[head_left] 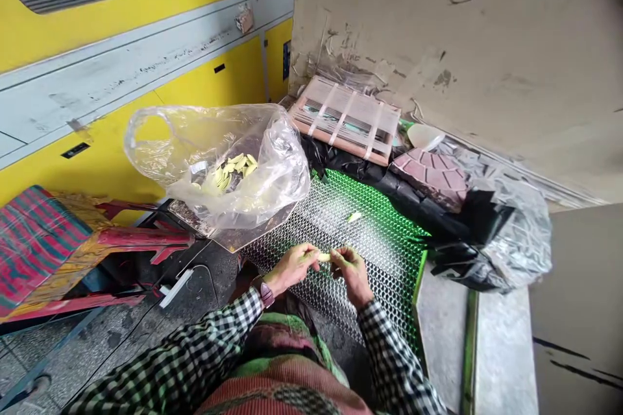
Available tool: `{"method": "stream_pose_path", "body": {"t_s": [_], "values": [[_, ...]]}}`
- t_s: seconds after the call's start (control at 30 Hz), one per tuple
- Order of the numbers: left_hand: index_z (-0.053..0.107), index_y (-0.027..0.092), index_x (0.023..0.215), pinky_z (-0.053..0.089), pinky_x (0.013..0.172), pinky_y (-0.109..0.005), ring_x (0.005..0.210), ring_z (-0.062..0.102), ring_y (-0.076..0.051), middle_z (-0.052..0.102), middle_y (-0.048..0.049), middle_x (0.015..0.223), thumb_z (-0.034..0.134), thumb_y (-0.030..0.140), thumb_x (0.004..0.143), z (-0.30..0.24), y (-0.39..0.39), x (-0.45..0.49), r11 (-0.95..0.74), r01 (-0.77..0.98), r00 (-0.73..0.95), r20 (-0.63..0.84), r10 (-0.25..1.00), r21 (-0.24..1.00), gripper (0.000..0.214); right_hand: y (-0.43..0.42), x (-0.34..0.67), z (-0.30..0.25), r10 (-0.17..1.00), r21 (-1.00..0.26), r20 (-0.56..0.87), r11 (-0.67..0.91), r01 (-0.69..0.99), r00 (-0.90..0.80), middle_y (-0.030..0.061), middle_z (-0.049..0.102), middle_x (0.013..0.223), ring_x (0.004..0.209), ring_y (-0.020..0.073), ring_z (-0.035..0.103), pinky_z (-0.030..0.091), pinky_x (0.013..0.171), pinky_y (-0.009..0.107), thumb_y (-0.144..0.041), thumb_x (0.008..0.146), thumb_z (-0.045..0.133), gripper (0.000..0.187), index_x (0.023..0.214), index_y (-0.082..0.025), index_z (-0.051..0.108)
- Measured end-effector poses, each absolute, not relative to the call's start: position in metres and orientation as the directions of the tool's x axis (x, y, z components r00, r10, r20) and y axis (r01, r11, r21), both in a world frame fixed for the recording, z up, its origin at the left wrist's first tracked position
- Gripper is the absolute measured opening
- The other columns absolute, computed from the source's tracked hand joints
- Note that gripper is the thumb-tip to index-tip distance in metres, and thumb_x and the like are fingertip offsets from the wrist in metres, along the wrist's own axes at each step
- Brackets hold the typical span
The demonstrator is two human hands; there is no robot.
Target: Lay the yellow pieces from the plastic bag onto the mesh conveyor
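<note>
1. Nearest, the forearms slant inward, so the left hand (291, 268) and right hand (352, 272) meet before the body, probably for a close view.
2. Between their fingertips is a small yellow piece (324, 257): each hand pinches one end, thumb against finger, the other fingers curled. Two narrow grips likely steady so slight a thing and leave its middle free.
3. Under and beyond the hands spreads a metal honeycomb bed (389, 272), perhaps serving as a rest for small parts.
4. Just beyond the right hand, a loose piece (355, 216) lies on that bed.
5. Beyond the left hand, farther left, a clear plastic bag (287, 165) holds more yellow pieces (232, 172), seemingly to keep them together within reach.
6. Farthest, past both hands, lies a taped bundle (350, 118), its strips apparently binding it.
</note>
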State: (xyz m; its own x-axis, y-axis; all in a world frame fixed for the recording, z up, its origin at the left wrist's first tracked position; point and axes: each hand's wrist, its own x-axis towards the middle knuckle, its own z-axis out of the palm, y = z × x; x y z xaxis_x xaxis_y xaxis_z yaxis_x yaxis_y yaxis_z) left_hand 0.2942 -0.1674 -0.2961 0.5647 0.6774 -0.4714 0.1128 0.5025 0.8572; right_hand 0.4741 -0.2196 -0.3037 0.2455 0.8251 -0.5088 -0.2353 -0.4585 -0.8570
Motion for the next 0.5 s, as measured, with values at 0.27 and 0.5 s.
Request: {"method": "stream_pose_path", "body": {"t_s": [0.27, 0.5], "values": [[0.063, 0.016, 0.091, 0.025, 0.044, -0.022, 0.048, 0.037, -0.007, 0.065, 0.0002, 0.075, 0.064, 0.053, 0.089, -0.313, -0.173, 0.292, 0.420, 0.124, 0.415, -0.431, 0.801, 0.899, 0.037, -0.225, 0.462, -0.316, 0.809, -0.867, -0.493, -0.426, -0.259, 0.321, 0.0019, 0.066, 0.078, 0.064, 0.0176, 0.060, 0.050, 0.054, 0.030, -0.067, 0.071, 0.085, 0.054, 0.084, -0.022, 0.059], [0.056, 0.018, 0.095, 0.021, 0.039, -0.019, 0.043, 0.034, -0.005, 0.067, 0.0000, 0.078, 0.068, 0.057, 0.084, -0.320, -0.172, 0.284, 0.558, -0.006, 0.323, -0.526, 0.787, 0.830, 0.043, -0.243, 0.497, -0.350, 0.934, -0.686, 0.094, -0.189, 0.702, 0.344, 0.0093, 0.071, 0.091, 0.072, 0.0224, 0.057, 0.043, 0.065, 0.037, -0.057, 0.102, 0.046, 0.041, 0.083, -0.025, 0.063]]}}
